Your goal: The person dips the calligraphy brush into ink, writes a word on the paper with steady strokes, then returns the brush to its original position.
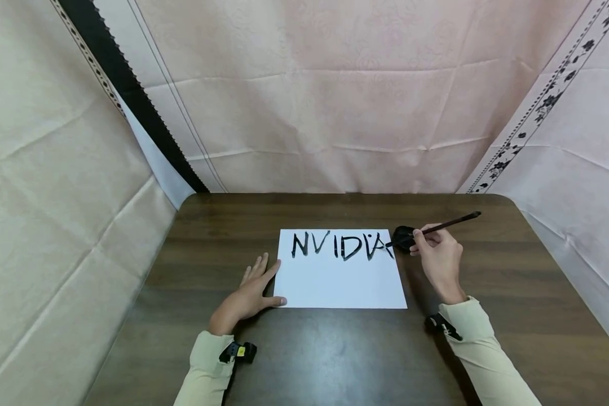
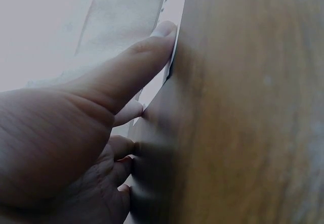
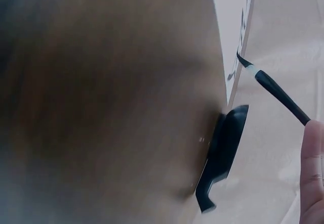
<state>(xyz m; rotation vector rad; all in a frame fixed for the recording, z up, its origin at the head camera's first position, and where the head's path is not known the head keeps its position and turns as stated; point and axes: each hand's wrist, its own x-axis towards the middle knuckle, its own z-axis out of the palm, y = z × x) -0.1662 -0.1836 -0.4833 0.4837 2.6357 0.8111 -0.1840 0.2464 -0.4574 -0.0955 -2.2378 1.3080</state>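
Observation:
A white sheet of paper (image 1: 337, 287) lies on the table, with large black brushed letters (image 1: 352, 246) across its upper part. My right hand (image 1: 440, 260) pinches a dark writing brush (image 1: 454, 221) that slants down to the left. The brush's dark tip (image 3: 243, 60) is at the last letter, near the sheet's right edge; whether it touches the paper I cannot tell. Under the brush, beside that edge, stands a black ink dish (image 3: 230, 138). With fingers spread, my left hand (image 1: 247, 293) rests at the sheet's left edge, its thumb (image 2: 136, 64) on the lower left corner.
The brown wooden table (image 1: 325, 361) has rounded far corners. Pale cloth (image 1: 335, 113) hangs behind it, and more cloth (image 1: 56, 225) hangs along the left side. A small dark camera (image 1: 238, 352) is strapped to the left wrist, another camera (image 1: 442, 327) to the right.

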